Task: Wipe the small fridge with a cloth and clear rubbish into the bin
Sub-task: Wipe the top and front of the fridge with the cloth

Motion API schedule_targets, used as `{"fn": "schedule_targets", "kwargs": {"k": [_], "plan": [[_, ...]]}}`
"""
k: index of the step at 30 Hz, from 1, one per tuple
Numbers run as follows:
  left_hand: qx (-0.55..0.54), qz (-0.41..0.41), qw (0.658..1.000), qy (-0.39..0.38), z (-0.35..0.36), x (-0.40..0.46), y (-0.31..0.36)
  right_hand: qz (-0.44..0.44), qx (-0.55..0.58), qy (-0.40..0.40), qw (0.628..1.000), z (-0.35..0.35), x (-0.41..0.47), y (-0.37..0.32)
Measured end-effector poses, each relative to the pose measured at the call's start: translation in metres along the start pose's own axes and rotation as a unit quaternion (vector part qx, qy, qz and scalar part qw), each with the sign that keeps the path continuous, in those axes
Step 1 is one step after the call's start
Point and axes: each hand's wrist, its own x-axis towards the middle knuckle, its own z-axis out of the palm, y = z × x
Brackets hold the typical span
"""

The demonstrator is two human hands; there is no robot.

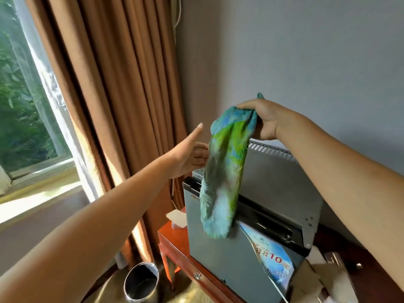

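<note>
A round metal bin (141, 282) stands on the floor by the wooden surface (175, 239). On that surface sits the grey fridge (220, 256). Above it, the right hand (263, 119) grips the blue-green cloth (225, 169), which hangs before the fridge; the left hand (190, 154) reaches beside the cloth, fingers straight.

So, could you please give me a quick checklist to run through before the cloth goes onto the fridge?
1. Right hand grips cloth: ok.
2. Left hand free, fingers straight beside the cloth: ok.
3. Cloth spread flat for wiping: not ok, it hangs bunched.
4. Small fridge top bare where visible: ok.
5. Metal bin within sight on the floor: ok.
6. Cloth damp: cannot tell.
</note>
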Motion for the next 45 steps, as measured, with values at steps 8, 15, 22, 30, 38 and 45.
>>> {"fn": "schedule_targets", "kwargs": {"k": [8,15,22,30,38,45], "plan": [[-0.100,-0.043,0.989,-0.102,0.003,-0.002,0.019,0.006,-0.015,-0.074,0.997,-0.009,0.012,0.007],[-0.028,-0.050,0.997,-0.044,-0.017,0.005,0.037,0.049,-0.028,-0.057,0.997,-0.020,0.024,0.020],[-0.130,-0.005,0.991,0.015,-0.045,0.027,0.039,0.097,-0.094,-0.082,0.987,-0.035,0.034,0.025],[-0.101,0.077,0.992,-0.005,-0.049,0.039,0.045,0.011,0.002,0.016,1.000,-0.055,0.043,0.015],[-0.109,0.194,0.971,0.082,-0.043,0.040,0.084,-0.127,0.115,0.054,0.984,-0.066,0.035,0.003],[-0.084,0.221,0.964,0.120,-0.045,0.028,0.118,-0.235,0.026,0.111,0.965,-0.080,0.024,-0.010]]}}
